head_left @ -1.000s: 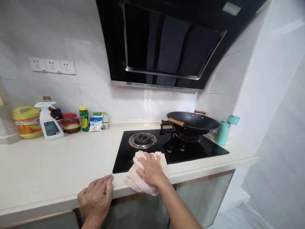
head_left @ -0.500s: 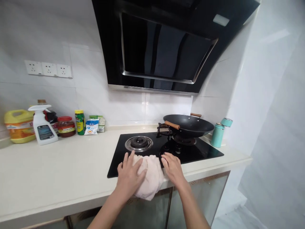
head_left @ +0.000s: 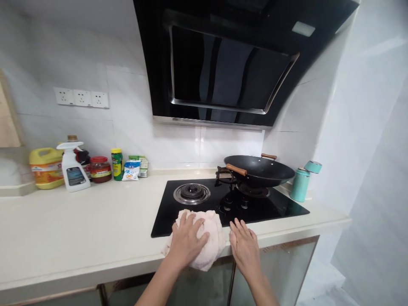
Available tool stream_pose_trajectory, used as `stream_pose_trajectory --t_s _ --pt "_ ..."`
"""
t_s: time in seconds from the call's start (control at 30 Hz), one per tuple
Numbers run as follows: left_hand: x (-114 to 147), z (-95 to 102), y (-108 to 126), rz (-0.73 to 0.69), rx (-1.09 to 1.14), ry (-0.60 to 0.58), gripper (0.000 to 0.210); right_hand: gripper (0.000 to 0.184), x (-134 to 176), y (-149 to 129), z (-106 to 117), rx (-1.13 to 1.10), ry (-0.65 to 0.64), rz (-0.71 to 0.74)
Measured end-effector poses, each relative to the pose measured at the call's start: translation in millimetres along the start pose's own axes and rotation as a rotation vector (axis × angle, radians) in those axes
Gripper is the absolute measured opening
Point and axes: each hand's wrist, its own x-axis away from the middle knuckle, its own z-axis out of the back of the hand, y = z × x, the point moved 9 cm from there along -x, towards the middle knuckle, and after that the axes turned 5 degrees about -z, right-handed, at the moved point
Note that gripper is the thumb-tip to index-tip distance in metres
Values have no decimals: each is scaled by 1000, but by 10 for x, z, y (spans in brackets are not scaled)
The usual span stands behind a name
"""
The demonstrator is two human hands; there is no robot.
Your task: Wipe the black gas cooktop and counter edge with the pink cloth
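Note:
A pale pink cloth (head_left: 213, 238) lies over the front edge of the black gas stove (head_left: 165, 216), part of it hanging past the counter edge. My left hand (head_left: 188, 238) rests flat on the cloth, fingers spread. To the right of the cloth, my right hand (head_left: 245, 246) lies palm down by the counter's front edge, fingers stretched out and holding nothing. Beyond the hands are the stove's two knobs (head_left: 245, 204) and the left burner (head_left: 192, 193).
A black wok (head_left: 259, 170) with wooden handles sits on the right burner, beside a teal bottle (head_left: 300, 185). Along the wall at left stand a spray bottle (head_left: 75, 170), a yellow oil jug (head_left: 47, 170), a red-lidded jar (head_left: 100, 170) and seasonings. A range hood (head_left: 219, 72) overhangs the stove.
My view has shifted a little to the left. My left hand has settled flatter on the cloth, and my right hand has drawn back from the stove toward the counter edge, away from the cloth.

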Motion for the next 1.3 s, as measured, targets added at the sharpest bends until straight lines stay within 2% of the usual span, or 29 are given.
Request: stream_pose_trajectory --t_s 0.17,0.27,0.43,0.6,0.7,0.8,0.93,1.1,1.3 --pt "91 35 -293 10 78 -26 30 51 31 28 -39 -9 34 3" --pt "145 119 -623 76 87 -63 30 50 41 28 -43 -1 69 21" --pt "203 222 -1205 236 89 -230 42 48 53 12 -23 15 143 63" --pt "353 361 -1734 388 -8 -269 45 46 67 -6 1 39 198 98" --pt "525 438 -1928 439 -120 -262 46 44 73 -7 4 50 222 110" --pt "675 529 -1906 433 -254 -201 46 43 77 -7 -4 52 245 117" --pt "736 520 -1634 440 -297 -182 52 42 83 -9 -8 36 268 107" --pt "498 348 -1228 395 -309 -286 68 41 90 -4 22 15 297 81" --pt "156 160 -822 249 -244 -306 71 42 111 -9 30 28 292 99"
